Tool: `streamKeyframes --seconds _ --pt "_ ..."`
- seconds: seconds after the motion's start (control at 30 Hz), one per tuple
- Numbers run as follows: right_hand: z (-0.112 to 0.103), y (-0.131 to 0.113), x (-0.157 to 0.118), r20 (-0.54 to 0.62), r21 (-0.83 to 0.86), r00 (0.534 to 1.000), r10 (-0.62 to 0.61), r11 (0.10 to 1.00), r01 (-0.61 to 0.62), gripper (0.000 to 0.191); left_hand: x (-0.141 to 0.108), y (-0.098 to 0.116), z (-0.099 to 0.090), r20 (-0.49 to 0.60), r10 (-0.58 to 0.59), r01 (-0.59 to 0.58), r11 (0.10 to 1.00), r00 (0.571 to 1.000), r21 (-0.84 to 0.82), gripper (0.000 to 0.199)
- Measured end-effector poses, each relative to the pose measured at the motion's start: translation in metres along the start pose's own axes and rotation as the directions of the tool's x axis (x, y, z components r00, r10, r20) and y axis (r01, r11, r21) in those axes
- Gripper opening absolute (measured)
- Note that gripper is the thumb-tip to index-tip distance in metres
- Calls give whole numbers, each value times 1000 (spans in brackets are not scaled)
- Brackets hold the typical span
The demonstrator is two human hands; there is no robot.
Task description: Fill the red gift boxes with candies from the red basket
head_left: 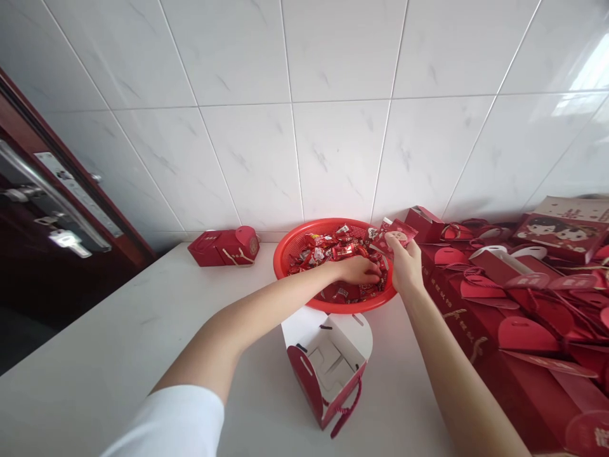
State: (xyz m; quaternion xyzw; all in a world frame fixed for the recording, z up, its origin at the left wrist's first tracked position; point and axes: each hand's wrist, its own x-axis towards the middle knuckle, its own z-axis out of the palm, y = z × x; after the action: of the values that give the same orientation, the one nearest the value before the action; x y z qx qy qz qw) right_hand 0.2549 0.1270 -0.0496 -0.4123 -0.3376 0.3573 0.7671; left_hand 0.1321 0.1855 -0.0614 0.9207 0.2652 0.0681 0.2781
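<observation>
A white tiled wall (pixel 247 57) rises behind a white desk (pixel 143 343), and at the left we see a dark red door (pixel 28 279) with a key (pixel 69 241) at its handle.

Our right hand (pixel 406 260) pinches a red packet (pixel 402 230) between thumb and fingers, lifted over the right rim of the basket. Our left hand (pixel 361 271) reaches across into the basket, its fingers curled down among the sweets (pixel 342 252); we cannot tell whether they have closed on one. The red basket (pixel 349 309) sits against the far side of the desk and holds a good heap of wrapped sweets.

Just on the near side of it stands an open box (pixel 307 374), red outside and white within, its flaps spread and a dark red cord (pixel 343 419) hanging at its near right side. We see only its bare folded bottom, so by our reading the filling of this one has not begun, and its flaps are yet to be closed.

Farther out, a closed box (pixel 209 249) with a pale cord lies well apart at the far left. On the right a crowd of red boxes (pixel 528 333) covers that end, many with their rounded tops folded together; these look made up, though we cannot see inside them. Among them, at the far right, a picture box (pixel 561 231) shows two cartoon faces.
</observation>
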Motion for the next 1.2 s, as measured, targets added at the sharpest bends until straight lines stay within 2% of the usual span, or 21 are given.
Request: streamKeyframes --seconds 0.07,0.23,0.3,0.37,0.47,0.5,0.67,0.8,0.9,0.97,1.0,1.1,1.2 --pt "0 -1 -1 13 -13 1000 9 1000 -9 32 1 1 4 55 -5 0 995 998 97 13" --pt "2 -3 -4 40 -26 999 30 999 -29 28 0 1 1 95 -70 47 973 993 228 39" --pt "2 -4 -4 45 -27 998 32 999 -31 28 -2 0 -1 110 -103 73 966 989 249 42" --pt "2 -5 -5 50 -29 998 33 999 -32 29 -3 2 -1 122 -125 90 962 985 258 36" --pt "3 -5 -5 59 -37 998 38 999 -36 28 -4 6 2 111 -150 116 956 982 269 11" --pt "3 -4 -5 60 -40 997 40 998 -38 28 -4 7 3 101 -160 128 954 982 272 9" --pt "3 -3 -4 72 -34 996 43 999 -41 27 -5 14 6 69 -195 172 954 978 245 18" --pt "3 -5 -4 89 -7 995 43 999 -43 28 -8 19 -2 71 -185 170 969 980 178 23" --pt "2 -10 -4 101 21 993 62 998 -64 30 -16 24 -17 -19 -184 185 977 983 106 15" --pt "1 -16 -4 120 48 989 86 995 -92 31 -27 26 -30 -133 -186 193 980 974 45 5" --pt "0 -21 -4 132 63 986 97 992 -106 31 -35 27 -36 -196 -188 196 980 962 21 10" --pt "0 -36 -5 188 100 975 119 985 -139 30 -61 26 -49 -401 -192 142 978 896 -150 24" --pt "3 -51 -13 344 118 928 145 973 -197 31 -90 27 -50 -545 -216 -32 912 810 -409 33"
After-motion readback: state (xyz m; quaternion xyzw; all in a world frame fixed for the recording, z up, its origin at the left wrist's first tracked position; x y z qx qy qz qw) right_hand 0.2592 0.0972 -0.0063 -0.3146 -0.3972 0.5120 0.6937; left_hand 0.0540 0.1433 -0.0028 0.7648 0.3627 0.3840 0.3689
